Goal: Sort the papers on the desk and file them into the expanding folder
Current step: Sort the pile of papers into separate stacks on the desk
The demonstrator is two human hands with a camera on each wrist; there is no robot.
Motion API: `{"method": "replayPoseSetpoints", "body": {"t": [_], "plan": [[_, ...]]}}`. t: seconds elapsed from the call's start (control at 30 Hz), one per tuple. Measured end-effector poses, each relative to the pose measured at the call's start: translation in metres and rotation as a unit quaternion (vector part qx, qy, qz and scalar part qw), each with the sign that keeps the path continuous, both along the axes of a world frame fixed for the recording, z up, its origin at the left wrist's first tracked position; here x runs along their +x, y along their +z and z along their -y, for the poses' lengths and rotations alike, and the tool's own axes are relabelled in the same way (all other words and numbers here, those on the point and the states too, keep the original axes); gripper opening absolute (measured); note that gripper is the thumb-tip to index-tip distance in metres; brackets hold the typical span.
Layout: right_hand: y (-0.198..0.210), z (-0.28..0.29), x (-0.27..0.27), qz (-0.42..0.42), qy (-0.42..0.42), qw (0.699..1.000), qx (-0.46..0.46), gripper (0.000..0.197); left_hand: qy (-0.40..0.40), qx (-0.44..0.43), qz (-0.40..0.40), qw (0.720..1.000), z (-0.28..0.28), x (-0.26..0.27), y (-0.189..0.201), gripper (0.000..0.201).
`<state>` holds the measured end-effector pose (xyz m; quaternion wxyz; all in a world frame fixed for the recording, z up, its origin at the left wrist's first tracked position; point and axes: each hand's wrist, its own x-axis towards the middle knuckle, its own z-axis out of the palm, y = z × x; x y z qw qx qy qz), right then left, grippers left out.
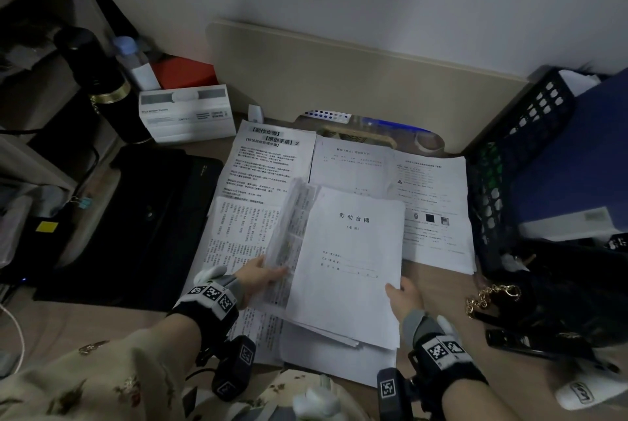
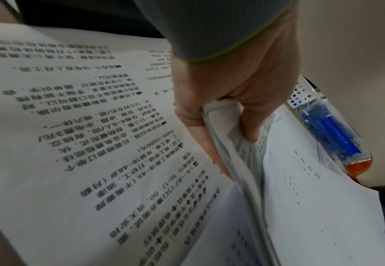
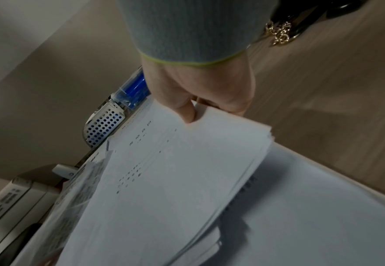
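Several printed sheets (image 1: 272, 155) lie spread over the desk. My left hand (image 1: 263, 274) grips a bent sheaf of densely printed pages (image 1: 289, 217), lifted on edge; in the left wrist view my left hand (image 2: 227, 126) has its fingers curled round the sheaf (image 2: 239, 153). My right hand (image 1: 402, 295) pinches the near right corner of a white stack with a title page (image 1: 350, 261); in the right wrist view my right hand (image 3: 193, 111) has its thumb on top of the stack (image 3: 175, 171). A flat black expanding folder (image 1: 146, 217) lies closed to the left.
A black mesh basket (image 1: 520, 155) and a blue binder (image 1: 577, 162) crowd the right side. A tissue box (image 1: 187, 111) and a black flask (image 1: 98, 81) stand at the back left. A clear box of blue pens (image 1: 390, 123) lies behind the papers. A gold chain (image 1: 489, 295) lies near my right hand.
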<state>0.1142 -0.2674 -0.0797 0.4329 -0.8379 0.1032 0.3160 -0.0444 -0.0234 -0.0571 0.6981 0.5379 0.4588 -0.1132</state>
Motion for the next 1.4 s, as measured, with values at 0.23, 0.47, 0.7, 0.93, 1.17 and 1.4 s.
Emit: {"method": "replayPoseSetpoints", "body": {"t": [0.23,0.47,0.7,0.93,1.17,1.4], "plan": [[0.014,0.035,0.023,0.057,-0.049,0.997,-0.035,0.033,0.026,-0.011,0.033,0.999,-0.004,-0.001,-0.002,0.027],[0.01,0.118,0.04,-0.003,-0.052,0.994,-0.095,0.035,0.098,0.002,0.061,0.993,-0.009,-0.001,-0.003,0.029],[0.004,0.143,0.023,-0.03,-0.066,0.984,-0.162,0.034,0.114,0.022,0.069,0.991,-0.013,-0.004,-0.006,0.034],[0.004,0.133,0.018,-0.024,-0.094,0.972,-0.216,0.036,0.121,0.023,0.077,0.989,-0.009,-0.003,-0.002,0.027],[0.012,0.125,0.007,0.019,-0.069,0.96,-0.27,0.046,0.123,0.015,0.081,0.989,-0.01,-0.004,-0.004,0.028],[0.025,0.108,-0.007,0.049,-0.015,0.928,-0.37,0.066,0.125,0.022,0.079,0.989,-0.01,-0.004,-0.007,0.031]]}}
